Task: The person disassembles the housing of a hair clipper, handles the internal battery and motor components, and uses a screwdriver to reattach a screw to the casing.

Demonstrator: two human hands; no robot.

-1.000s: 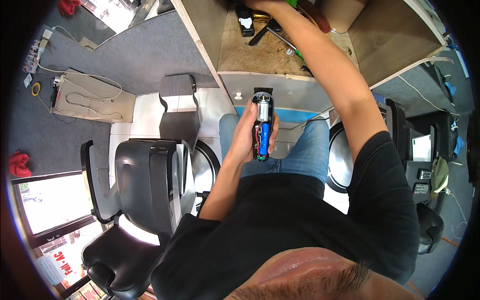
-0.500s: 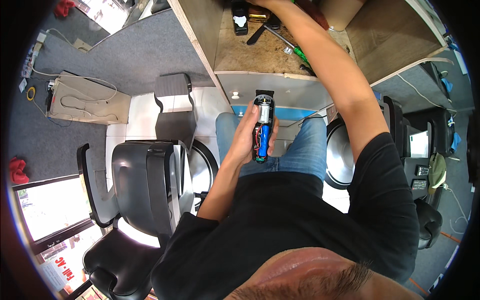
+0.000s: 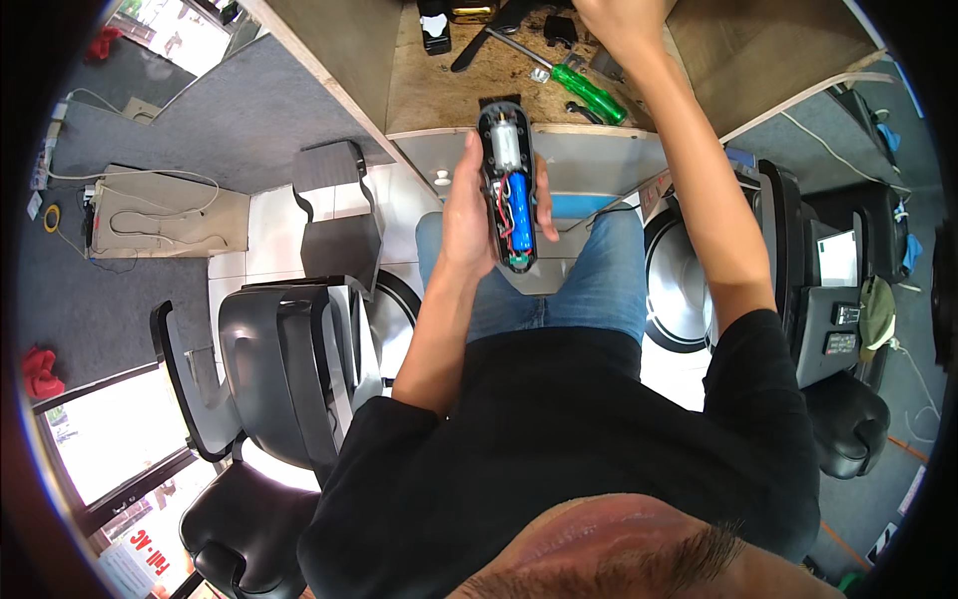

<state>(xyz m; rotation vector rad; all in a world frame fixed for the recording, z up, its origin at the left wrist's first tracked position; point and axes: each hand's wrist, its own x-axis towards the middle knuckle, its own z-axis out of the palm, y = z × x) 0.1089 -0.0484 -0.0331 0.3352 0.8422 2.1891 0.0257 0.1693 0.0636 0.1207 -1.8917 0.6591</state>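
My left hand [image 3: 465,218] is wrapped round an opened black hair clipper [image 3: 495,180], its inside facing up. In the casing show a silver motor [image 3: 506,147], a blue battery [image 3: 520,215], red wires and a small green part at the lower end. Reaching over the wooden shelf, my right hand [image 3: 627,25] is partly cut off by the upper edge, so its fingers do not show clearly. Below that hand lies a screwdriver [image 3: 591,94] with a green handle, beside a small black part [image 3: 561,30].
On the shelf [image 3: 419,105] are a black clipper-like device [image 3: 436,30] and a dark slim tool [image 3: 479,45]. Black barber chairs stand at left [image 3: 264,334] and right [image 3: 846,424]. A wooden box [image 3: 165,215] with a cable is at the far left.
The clipper in my left hand has risen toward the shelf edge. My right hand has moved rightward and nearer, uncovering more of the screwdriver. The view has shifted slightly.
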